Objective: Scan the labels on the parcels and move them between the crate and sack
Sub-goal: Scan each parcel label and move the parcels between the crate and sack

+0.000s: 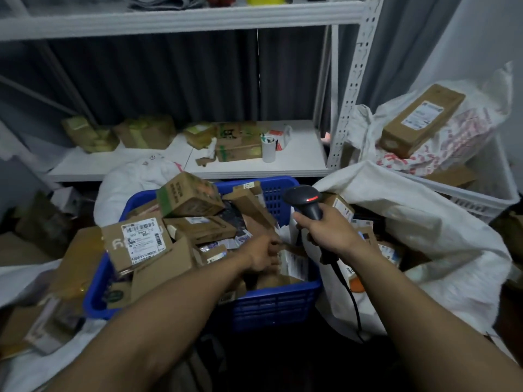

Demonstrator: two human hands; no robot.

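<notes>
A blue plastic crate (271,302) in the middle is piled with several cardboard parcels; one labelled box (138,241) sits at its left. My left hand (264,254) reaches into the crate's right side and grips a brown parcel (271,278) with a white label. My right hand (322,229) holds a black barcode scanner (304,199) by its handle above the crate's right rim, a red light showing on its head and its cable hanging down. To the right, a white sack (410,222) lies open with several parcels inside.
A white metal shelf (297,159) behind the crate carries taped boxes and a white cup (268,149). A white crate (486,193) at right holds a sack topped by a long brown box (421,123). More sacks and boxes lie at left.
</notes>
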